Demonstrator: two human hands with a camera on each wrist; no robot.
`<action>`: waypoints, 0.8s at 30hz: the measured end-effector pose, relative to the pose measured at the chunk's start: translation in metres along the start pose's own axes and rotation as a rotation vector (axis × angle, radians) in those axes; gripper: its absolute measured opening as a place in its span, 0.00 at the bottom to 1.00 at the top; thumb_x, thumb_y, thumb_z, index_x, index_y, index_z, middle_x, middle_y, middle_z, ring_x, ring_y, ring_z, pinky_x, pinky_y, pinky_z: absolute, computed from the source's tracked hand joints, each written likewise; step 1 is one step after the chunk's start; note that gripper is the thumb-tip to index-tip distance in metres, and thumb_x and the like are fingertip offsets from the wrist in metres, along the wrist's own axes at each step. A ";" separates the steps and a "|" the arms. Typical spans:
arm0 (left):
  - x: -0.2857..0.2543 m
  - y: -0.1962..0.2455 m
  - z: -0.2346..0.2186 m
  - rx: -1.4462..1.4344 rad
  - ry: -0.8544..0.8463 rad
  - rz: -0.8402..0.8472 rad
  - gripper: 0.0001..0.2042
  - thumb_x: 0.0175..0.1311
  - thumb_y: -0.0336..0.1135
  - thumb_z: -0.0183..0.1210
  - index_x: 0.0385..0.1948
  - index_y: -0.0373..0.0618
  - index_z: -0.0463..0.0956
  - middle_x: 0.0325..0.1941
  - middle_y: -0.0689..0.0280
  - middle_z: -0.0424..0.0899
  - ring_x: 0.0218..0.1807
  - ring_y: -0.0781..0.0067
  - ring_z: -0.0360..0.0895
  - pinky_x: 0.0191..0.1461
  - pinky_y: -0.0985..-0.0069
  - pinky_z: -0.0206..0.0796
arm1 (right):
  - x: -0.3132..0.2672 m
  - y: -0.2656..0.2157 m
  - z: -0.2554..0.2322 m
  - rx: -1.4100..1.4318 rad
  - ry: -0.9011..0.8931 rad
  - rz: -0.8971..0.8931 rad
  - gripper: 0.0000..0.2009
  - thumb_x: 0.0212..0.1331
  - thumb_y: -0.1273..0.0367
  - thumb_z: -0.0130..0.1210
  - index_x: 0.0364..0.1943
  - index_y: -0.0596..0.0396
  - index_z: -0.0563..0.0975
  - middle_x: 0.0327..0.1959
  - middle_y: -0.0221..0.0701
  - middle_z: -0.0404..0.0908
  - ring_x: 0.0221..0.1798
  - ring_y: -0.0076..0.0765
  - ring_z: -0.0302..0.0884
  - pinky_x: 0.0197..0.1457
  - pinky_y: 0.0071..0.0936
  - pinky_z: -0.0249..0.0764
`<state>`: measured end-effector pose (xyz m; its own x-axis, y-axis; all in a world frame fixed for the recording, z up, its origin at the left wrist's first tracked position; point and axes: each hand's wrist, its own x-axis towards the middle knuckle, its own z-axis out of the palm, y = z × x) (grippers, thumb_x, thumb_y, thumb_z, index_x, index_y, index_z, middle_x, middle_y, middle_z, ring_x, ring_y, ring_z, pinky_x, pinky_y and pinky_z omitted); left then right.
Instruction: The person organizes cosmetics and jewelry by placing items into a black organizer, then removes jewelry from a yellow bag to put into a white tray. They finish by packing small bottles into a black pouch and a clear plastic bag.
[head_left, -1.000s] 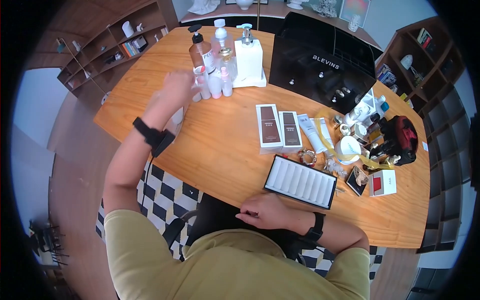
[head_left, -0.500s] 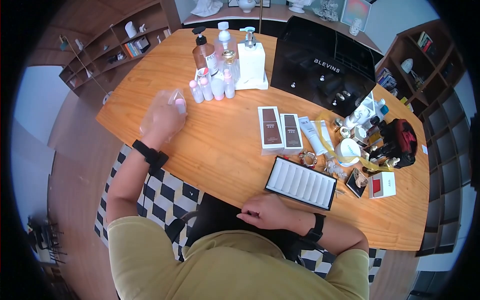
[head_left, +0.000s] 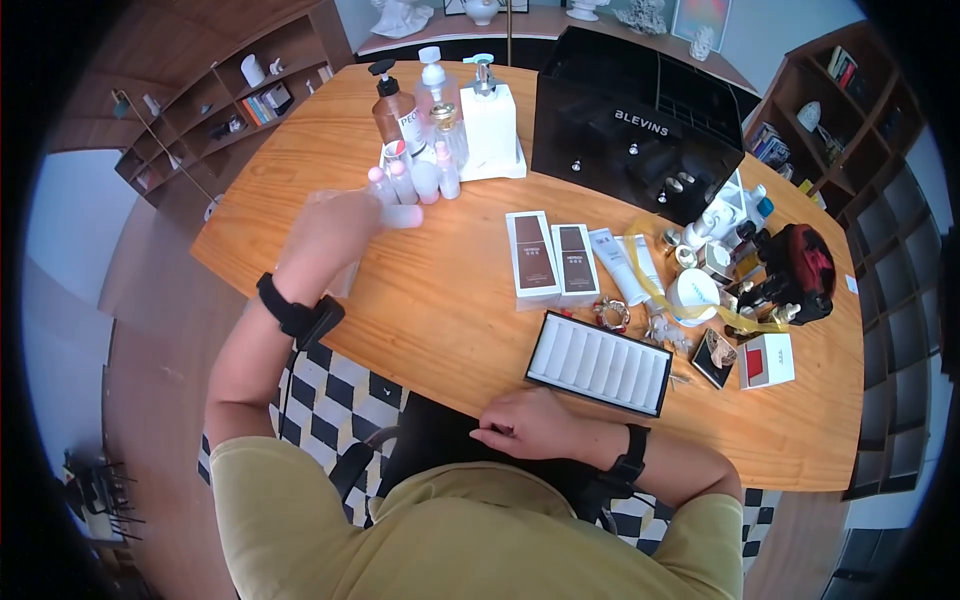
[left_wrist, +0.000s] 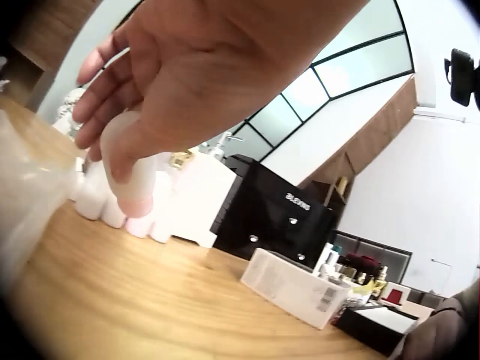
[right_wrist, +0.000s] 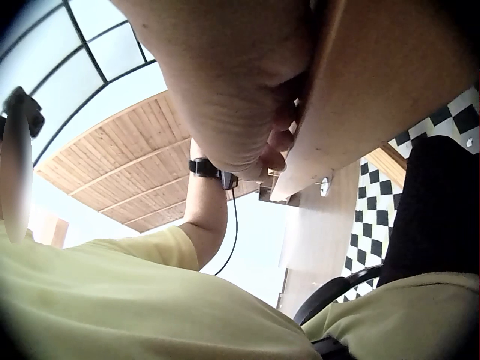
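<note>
My left hand [head_left: 338, 232] pinches a small pale travel bottle [head_left: 400, 216], tilted with its pink cap pointing right. In the left wrist view the thumb presses across this bottle [left_wrist: 133, 161], cap end down. Just past it, small pink-capped bottles [head_left: 402, 183] stand grouped before the taller pump bottles. A clear plastic bag [head_left: 346, 278] lies beneath the left hand, partly hidden by it. At the table's front edge my right hand [head_left: 535, 422] rests with loosely curled fingers and nothing in it, near a white-slotted tray with a black rim [head_left: 598, 362].
A brown pump bottle [head_left: 397, 112] and a white dispenser [head_left: 490, 130] stand at the back left, beside a black BLEVINS drawer case [head_left: 630, 130]. Two boxes [head_left: 533, 260], white tubes [head_left: 618, 265], jars and a dark red pouch [head_left: 805, 272] crowd the right side.
The left hand first drew back from the bottle group to the plastic bag, then came up towards the group again with a small bottle. The right hand stays put.
</note>
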<state>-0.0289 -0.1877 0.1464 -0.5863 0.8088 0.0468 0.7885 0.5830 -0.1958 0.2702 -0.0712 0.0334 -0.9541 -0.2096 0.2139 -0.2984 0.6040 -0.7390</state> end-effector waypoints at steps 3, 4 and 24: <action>0.017 0.035 -0.013 -0.109 -0.070 0.023 0.08 0.57 0.34 0.58 0.33 0.41 0.80 0.33 0.54 0.83 0.37 0.54 0.82 0.41 0.63 0.71 | 0.000 -0.001 -0.001 -0.004 -0.006 0.001 0.12 0.56 0.62 0.58 0.21 0.52 0.74 0.21 0.32 0.75 0.26 0.43 0.76 0.29 0.37 0.70; 0.046 0.034 0.010 -0.104 -0.092 0.078 0.08 0.56 0.34 0.59 0.34 0.42 0.80 0.33 0.54 0.83 0.37 0.55 0.81 0.39 0.63 0.71 | 0.000 -0.001 -0.002 -0.006 -0.010 0.006 0.12 0.56 0.62 0.58 0.21 0.52 0.74 0.21 0.32 0.75 0.27 0.43 0.76 0.29 0.37 0.70; 0.132 0.064 0.022 -0.073 0.009 0.013 0.15 0.58 0.39 0.57 0.23 0.34 0.80 0.23 0.54 0.82 0.28 0.56 0.82 0.33 0.64 0.73 | -0.002 0.002 -0.001 0.011 -0.043 0.024 0.12 0.56 0.62 0.57 0.21 0.54 0.74 0.22 0.35 0.77 0.29 0.46 0.76 0.32 0.39 0.71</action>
<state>-0.0599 -0.0449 0.1180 -0.5746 0.8167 0.0537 0.8077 0.5764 -0.1241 0.2719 -0.0686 0.0318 -0.9589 -0.2279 0.1688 -0.2749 0.6009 -0.7506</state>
